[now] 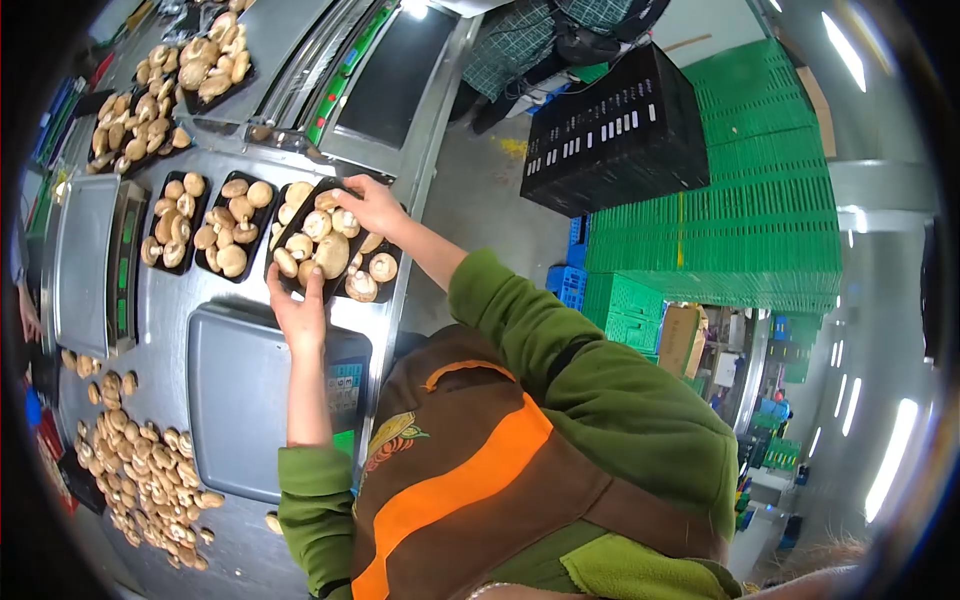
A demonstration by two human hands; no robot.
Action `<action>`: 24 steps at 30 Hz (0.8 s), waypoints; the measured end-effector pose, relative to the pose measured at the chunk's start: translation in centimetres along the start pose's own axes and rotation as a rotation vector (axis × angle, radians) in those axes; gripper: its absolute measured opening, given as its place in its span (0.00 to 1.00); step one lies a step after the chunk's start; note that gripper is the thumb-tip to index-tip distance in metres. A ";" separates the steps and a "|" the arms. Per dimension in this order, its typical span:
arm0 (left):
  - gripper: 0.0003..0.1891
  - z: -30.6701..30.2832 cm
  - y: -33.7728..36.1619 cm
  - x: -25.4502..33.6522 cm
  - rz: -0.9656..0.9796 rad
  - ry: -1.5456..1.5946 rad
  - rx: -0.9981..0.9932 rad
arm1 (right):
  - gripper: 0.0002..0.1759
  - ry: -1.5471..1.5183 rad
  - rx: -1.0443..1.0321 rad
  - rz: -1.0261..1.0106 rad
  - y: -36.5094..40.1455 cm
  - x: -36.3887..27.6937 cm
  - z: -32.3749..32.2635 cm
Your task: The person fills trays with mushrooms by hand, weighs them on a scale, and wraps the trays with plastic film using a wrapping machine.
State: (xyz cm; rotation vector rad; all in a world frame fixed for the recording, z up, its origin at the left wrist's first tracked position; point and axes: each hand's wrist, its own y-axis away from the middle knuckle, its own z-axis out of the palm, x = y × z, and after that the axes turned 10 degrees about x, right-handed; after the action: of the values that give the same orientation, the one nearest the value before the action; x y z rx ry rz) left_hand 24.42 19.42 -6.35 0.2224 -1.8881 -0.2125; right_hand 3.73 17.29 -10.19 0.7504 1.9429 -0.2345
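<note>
A black tray of brown mushrooms (331,254) is held tilted between my two hands, over other filled trays on the steel table. My left hand (301,315) grips its near left end, with fingertips against the rim and the mushrooms. At the opposite end, my right hand (374,208) is closed over the rim. Partly hidden under it is another mushroom tray (382,267). Two more filled trays, one in the middle (237,226) and one farther left (173,222), stand in a row beside it.
A grey weighing scale (250,400) with a keypad sits close to me; a second scale (85,265) stands at left. Loose mushrooms (145,480) are heaped at lower left. Stacked green crates (720,230) and a black crate (615,130) stand to the right. Another person's hand (30,315) shows at far left.
</note>
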 end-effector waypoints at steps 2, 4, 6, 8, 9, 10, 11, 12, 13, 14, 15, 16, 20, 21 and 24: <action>0.39 -0.3 0.1 0.5 -0.066 -0.016 -0.024 | 0.28 -0.113 0.007 -0.011 -0.8 2.2 0.9; 0.39 -0.5 0.1 0.7 -0.092 -0.100 -0.089 | 0.32 -0.149 -0.018 0.013 -1.0 3.1 0.2; 0.42 -1.3 0.7 2.1 -0.108 -0.060 -0.090 | 0.30 0.045 0.059 -0.080 0.8 1.2 -2.2; 0.43 -2.3 1.9 3.7 0.025 0.007 -0.035 | 0.25 -0.206 0.045 -0.052 4.1 -3.2 -4.5; 0.44 -2.9 2.6 3.3 0.148 -0.005 0.001 | 0.22 -0.185 0.016 -0.079 5.8 -5.3 -5.6; 0.44 -4.8 3.9 4.7 0.107 0.090 -0.027 | 0.20 -0.158 -0.049 -0.116 7.8 -7.3 -6.3; 0.43 -7.2 5.5 6.2 0.145 0.155 0.018 | 0.18 -0.166 -0.107 -0.165 10.4 -9.2 -6.5; 0.42 -9.3 7.0 7.4 0.185 0.222 0.057 | 0.18 -0.149 -0.205 -0.154 12.7 -10.5 -6.2; 0.41 -11.4 8.2 7.3 0.204 0.274 0.114 | 0.17 -0.127 -0.296 -0.138 15.3 -11.6 -5.6; 0.40 -13.8 9.6 6.2 0.231 0.329 0.164 | 0.17 -0.085 -0.410 -0.229 18.5 -12.6 -4.7; 0.38 -16.2 10.7 5.2 0.238 0.356 0.223 | 0.18 -0.083 -0.547 -0.258 21.7 -13.5 -3.4; 0.37 -18.8 11.6 3.9 0.236 0.362 0.283 | 0.19 -0.044 -0.678 -0.272 24.8 -13.6 -1.8; 0.32 -31.2 14.9 -3.0 0.085 0.426 0.487 | 0.23 0.005 -1.190 -0.417 37.2 -11.6 6.6; 0.31 -34.9 15.3 -7.0 0.195 0.384 0.565 | 0.25 0.094 -1.252 -0.514 39.7 -9.8 8.8; 0.28 -44.8 20.6 -11.8 0.037 0.325 0.753 | 0.27 0.457 -1.093 -0.815 45.6 -6.0 13.1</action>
State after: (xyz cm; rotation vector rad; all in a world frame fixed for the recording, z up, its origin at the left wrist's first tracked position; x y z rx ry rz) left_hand 69.62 40.73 2.42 0.6845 -1.5697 0.5450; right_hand 42.41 44.73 -4.27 -0.7757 2.2880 0.5437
